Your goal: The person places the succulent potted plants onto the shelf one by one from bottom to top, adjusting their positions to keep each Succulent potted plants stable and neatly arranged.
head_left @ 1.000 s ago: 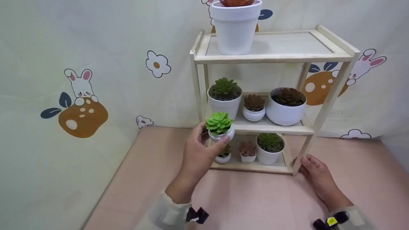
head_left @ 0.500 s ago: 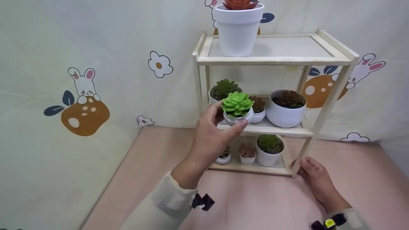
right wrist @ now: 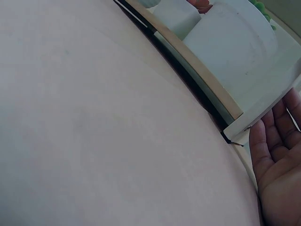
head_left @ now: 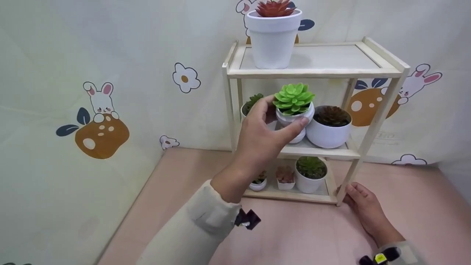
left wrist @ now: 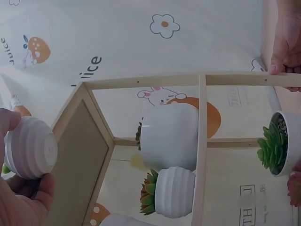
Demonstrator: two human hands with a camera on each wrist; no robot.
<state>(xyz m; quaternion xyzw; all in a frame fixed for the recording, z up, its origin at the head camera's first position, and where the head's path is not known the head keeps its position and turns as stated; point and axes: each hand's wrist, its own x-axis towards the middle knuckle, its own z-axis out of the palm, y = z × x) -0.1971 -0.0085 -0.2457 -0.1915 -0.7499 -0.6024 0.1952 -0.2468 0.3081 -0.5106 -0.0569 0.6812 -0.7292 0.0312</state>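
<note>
My left hand [head_left: 263, 134] holds a small white ribbed pot [left wrist: 32, 147] with a bright green succulent [head_left: 294, 98] between thumb and fingers. In the head view the pot is raised in front of the wooden shelf's middle tier, overlapping a small white pot behind it. Low at the right, my right hand [head_left: 364, 209] grips the foot of the shelf's front right leg [head_left: 347, 178], thumb in front and fingers reaching behind. The right wrist view shows its fingers [right wrist: 261, 141] against the leg's side.
On the wooden shelf [head_left: 312, 75], a tall white pot [head_left: 274, 46] with a red succulent stands on top. A wide white pot [head_left: 328, 132] sits mid-tier right, a green succulent [head_left: 254, 101] left. Below are a green potted succulent [head_left: 311, 180], a pink one [head_left: 285, 176] and a small pot [head_left: 257, 184].
My left hand has carried the bright green succulent up and to the right, from the shelf's lower left to before the middle tier. The right hand stays at the shelf leg.
</note>
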